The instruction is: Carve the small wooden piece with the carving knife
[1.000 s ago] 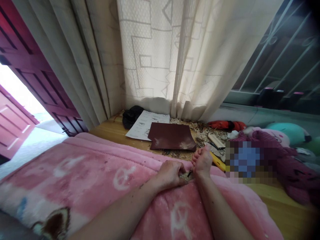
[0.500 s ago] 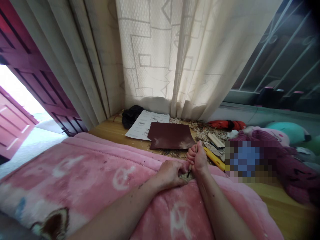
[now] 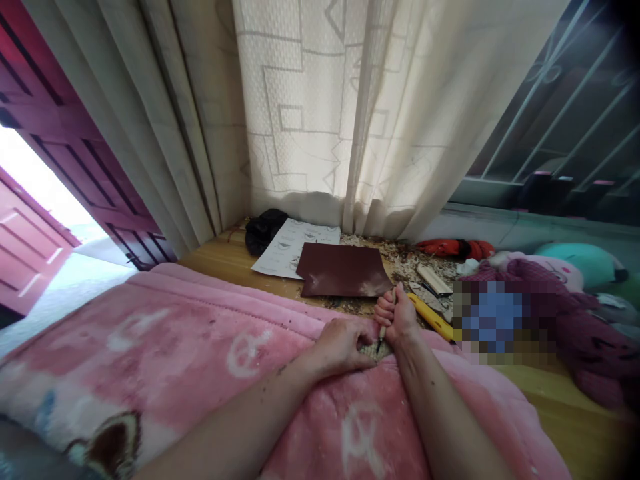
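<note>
In the head view my left hand (image 3: pixel 340 347) is closed around the edge of a small pale wood piece (image 3: pixel 371 351) with a cross-hatched surface. The piece rests on the pink blanket (image 3: pixel 200 347), partly hidden by my fingers. My right hand (image 3: pixel 397 317) makes a fist around the slim handle of a carving knife (image 3: pixel 382 335). Its dark tip points down at the piece, close to my left thumb. Just beyond my right hand lies a yellow utility knife (image 3: pixel 433 318).
A brown sheet (image 3: pixel 345 270) overlaps a printed white paper (image 3: pixel 295 248) on the wooden surface (image 3: pixel 220 257). Wood shavings (image 3: pixel 400 257) are scattered behind, around a pale block (image 3: pixel 434 281). An orange-red bundle (image 3: pixel 455 249) and plush toys (image 3: pixel 580 263) sit at the right.
The right hand has shifted slightly with the carving knife, and more of its shaft and tip shows over the wood piece. The left hand keeps its hold.
</note>
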### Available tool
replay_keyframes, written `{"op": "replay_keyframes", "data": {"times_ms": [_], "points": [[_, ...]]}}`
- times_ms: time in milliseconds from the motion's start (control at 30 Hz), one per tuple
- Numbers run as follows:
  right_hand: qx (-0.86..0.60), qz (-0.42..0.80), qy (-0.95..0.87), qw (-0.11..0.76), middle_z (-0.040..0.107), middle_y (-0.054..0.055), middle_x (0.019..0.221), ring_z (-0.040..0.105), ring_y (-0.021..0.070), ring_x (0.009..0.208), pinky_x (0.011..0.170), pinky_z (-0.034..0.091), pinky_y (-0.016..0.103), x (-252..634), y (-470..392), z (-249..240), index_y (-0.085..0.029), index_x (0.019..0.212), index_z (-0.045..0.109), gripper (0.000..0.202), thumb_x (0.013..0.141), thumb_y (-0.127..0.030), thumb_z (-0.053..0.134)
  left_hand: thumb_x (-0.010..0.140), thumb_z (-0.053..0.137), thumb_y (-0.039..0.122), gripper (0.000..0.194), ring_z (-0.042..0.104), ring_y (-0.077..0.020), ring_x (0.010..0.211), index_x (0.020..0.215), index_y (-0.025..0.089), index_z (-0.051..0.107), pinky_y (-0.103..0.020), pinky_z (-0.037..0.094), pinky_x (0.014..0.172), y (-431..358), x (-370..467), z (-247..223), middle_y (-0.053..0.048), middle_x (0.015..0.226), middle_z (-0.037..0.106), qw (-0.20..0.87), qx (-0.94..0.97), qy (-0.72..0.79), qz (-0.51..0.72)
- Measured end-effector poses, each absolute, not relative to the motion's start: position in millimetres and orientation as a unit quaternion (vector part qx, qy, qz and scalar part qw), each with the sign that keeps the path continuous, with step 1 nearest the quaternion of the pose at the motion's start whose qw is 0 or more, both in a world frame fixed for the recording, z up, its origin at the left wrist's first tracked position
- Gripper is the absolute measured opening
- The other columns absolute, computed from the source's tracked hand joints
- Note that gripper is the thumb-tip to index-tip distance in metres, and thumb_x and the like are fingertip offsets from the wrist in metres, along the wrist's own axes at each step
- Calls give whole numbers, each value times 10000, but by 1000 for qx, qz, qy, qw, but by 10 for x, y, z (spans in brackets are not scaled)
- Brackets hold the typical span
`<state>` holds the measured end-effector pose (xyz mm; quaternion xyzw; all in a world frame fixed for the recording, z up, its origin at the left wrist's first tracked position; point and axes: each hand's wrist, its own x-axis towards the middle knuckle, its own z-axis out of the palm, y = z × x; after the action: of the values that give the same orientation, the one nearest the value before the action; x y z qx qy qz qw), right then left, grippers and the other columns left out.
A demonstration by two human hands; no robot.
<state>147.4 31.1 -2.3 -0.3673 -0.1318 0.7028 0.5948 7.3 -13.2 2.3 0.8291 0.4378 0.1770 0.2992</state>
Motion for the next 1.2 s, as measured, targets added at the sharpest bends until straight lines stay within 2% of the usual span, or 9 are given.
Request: {"op": "replay_keyframes", "data": {"times_ms": [133, 300, 500, 800, 1067, 1200], "points": [[-334, 739, -135, 568, 171, -103, 380, 66, 41, 302, 253, 74, 125, 1521, 292, -3, -189, 522, 285, 455, 863, -487, 324, 592, 658, 279, 160, 410, -73, 572, 660, 166, 567, -201, 226, 501, -125, 60, 30, 63, 615, 489, 293, 836, 432, 172], [-306, 711, -122, 621, 159, -100, 379, 65, 45, 302, 249, 81, 129, 1562, 265, 7, -187, 506, 290, 448, 864, -453, 329, 585, 670, 334, 215, 441, -80, 586, 693, 176, 571, -201, 222, 487, -112, 46, 5, 64, 635, 512, 289, 834, 442, 160], [-307, 665, -123, 669, 160, -103, 374, 80, 48, 293, 251, 107, 140, 1569, 257, -12, -192, 508, 289, 447, 853, -471, 336, 581, 676, 378, 268, 458, -94, 602, 722, 170, 583, -200, 232, 488, -111, 55, -13, 48, 658, 536, 296, 825, 456, 156], [-338, 616, -169, 691, 182, -104, 370, 96, 50, 286, 257, 107, 156, 1565, 273, -59, -200, 526, 288, 446, 829, -522, 349, 572, 685, 396, 306, 454, -85, 596, 769, 176, 605, -192, 246, 495, -106, 54, -48, 55, 673, 543, 318, 810, 467, 154], [-367, 582, -142, 711, 205, -101, 362, 122, 54, 275, 262, 105, 162, 1497, 230, 40, -200, 543, 292, 429, 831, -511, 359, 581, 680, 394, 278, 443, -84, 586, 718, 168, 594, -195, 227, 488, -109, 50, -27, 56, 640, 527, 313, 817, 460, 154], [-390, 549, -153, 724, 205, -107, 360, 130, 49, 272, 262, 122, 163, 1446, 215, 72, -203, 549, 289, 464, 790, -588, 382, 585, 672, 402, 275, 446, -90, 591, 723, 173, 604, -202, 218, 491, -108, 60, -10, 51, 647, 538, 301, 820, 466, 142]]}}
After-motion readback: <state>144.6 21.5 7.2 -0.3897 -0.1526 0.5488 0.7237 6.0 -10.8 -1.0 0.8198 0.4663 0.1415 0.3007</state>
